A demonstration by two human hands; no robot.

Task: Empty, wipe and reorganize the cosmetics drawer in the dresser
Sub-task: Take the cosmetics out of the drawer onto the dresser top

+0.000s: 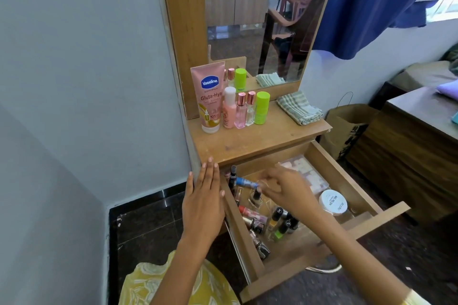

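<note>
Five bottles already stand on the wooden dresser top (260,141), so you are mid-emptying the pulled-out wooden drawer (329,238). Your left hand (204,202) lies flat, fingers together, on the dresser's corner; your right hand (287,188) is blurred over the drawer, its grip unreadable. Below it crowd small nail-polish bottles (278,224); the white round jar (333,202) sits just right. Lift one cleanly.
</note>
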